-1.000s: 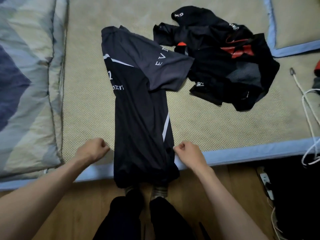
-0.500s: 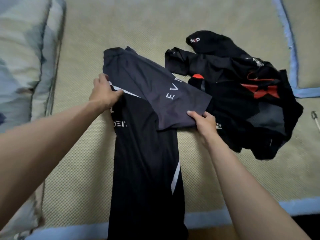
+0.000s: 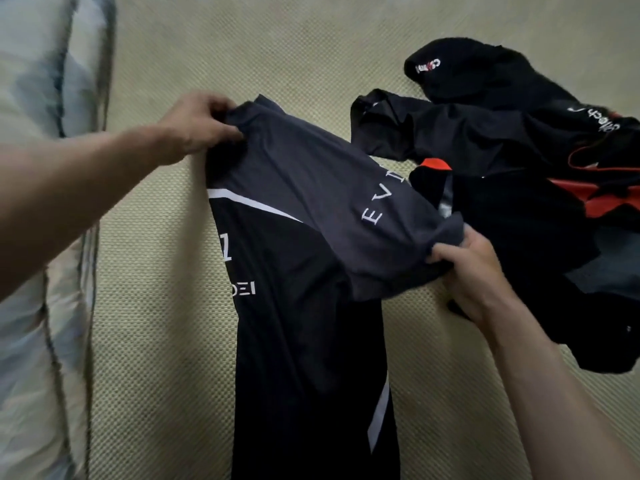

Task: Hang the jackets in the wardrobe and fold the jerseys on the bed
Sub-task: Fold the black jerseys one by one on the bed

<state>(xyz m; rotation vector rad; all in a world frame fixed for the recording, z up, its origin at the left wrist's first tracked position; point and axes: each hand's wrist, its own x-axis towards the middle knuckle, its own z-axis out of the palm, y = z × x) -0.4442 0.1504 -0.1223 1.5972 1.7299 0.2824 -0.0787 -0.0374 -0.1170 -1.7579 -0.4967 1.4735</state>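
Folding is where I'd put us right now, from the only view I've got, the head cam: the dark jersey [image 3: 298,306] lies lengthwise on the mat [image 3: 166,341] that covers the bed, body already narrowed into a long strip running down toward the bottom edge of the shot. My left hand [image 3: 194,128] is curled round the collar end at the top, fabric bunched in the fingers. My right hand [image 3: 474,275] pinches the cuff edge of the grey sleeve with the white lettering, which sticks out sideways to the right and looks slightly lifted off the mat there.

My guess for the next move: bring that sleeve across and lay it flat on the body, keeping the collar pinned so the strip doesn't skew, then fold the length up. Thin slippery fabric, so I'd expect it to slide if I let go of either end too soon.

Stuff around: a heap of black clothes [image 3: 512,174] with red-orange trim sits just to the right, and the sleeve tip is touching or overlapping its edge, can't tell which. That's the thing in the way; I could easily drag a piece of it along. A pale patterned quilt [image 3: 38,237] runs down the left side, well apart from the jersey.
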